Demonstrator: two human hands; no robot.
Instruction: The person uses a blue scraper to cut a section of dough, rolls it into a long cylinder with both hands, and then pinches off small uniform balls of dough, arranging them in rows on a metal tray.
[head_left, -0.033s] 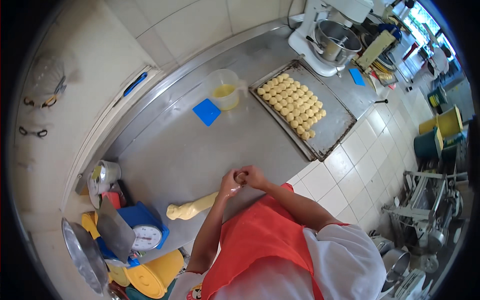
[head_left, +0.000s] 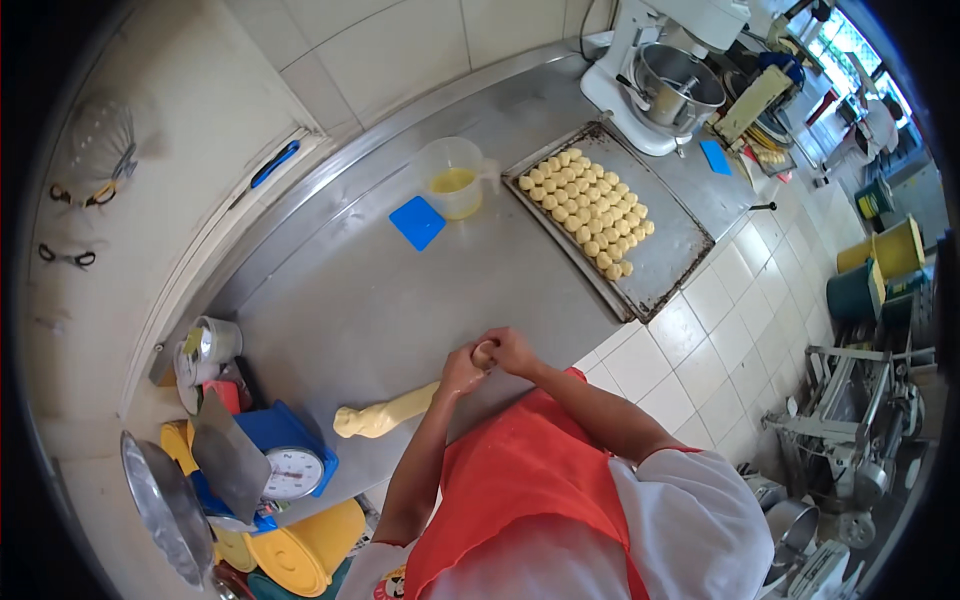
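A thick roll of pale yellow dough (head_left: 388, 413) lies along the near side of the steel table. Its right part passes behind my left forearm. My left hand (head_left: 463, 372) is closed around a rounded lump of dough (head_left: 484, 355) just above the table's near edge. Against the same lump, the fingers of my right hand (head_left: 514, 352) are bent and pressed from the right. Whether the lump joins the roll is hidden by my left hand and wrist. Small dough balls (head_left: 590, 210) stand in close rows on a dark-rimmed baking tray (head_left: 672, 222) at the far right.
Beyond my hands, a blue scraper (head_left: 417, 222) lies by a clear jug (head_left: 452, 180) of yellow liquid. A stand mixer (head_left: 680, 90) stands behind the tray. At left are a dial scale (head_left: 293, 472), a metal bowl (head_left: 165, 510) and a yellow bucket (head_left: 315, 545).
My fingers have shifted slightly around the lump of dough. The roll, the tray and the other things lie as before.
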